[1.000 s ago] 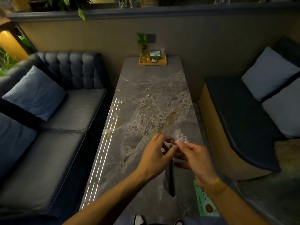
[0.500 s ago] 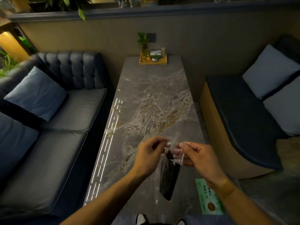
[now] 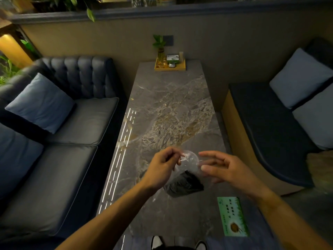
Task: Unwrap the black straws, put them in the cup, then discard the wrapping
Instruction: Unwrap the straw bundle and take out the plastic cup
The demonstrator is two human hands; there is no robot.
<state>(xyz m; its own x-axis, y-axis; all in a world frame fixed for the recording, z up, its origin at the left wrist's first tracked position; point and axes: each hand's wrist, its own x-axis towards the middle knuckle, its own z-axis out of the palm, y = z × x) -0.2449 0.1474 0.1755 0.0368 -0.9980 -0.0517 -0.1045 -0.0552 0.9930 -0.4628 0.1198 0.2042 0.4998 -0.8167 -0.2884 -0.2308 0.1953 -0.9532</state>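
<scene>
While left hand (image 3: pixel 163 168) pinches clear wrapping (image 3: pixel 189 159), black straws (image 3: pixel 183 184) hang below, between hands; right hand (image 3: pixel 225 168) open, just beside.

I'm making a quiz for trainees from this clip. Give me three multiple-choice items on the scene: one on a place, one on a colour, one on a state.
1. Where is the wooden tray?
A. far end of the table
B. on the sofa
C. on the floor

2. What colour is the card near the right hand?
A. red
B. green
C. black

3. How are the straws?
A. loose in a cup
B. bundled inside clear wrapping
C. scattered on the table

Answers: 1 A, the tray sits by the wall. 2 B, its face is green. 3 B, the left hand pinches the film while the dark bundle hangs in it.
</scene>
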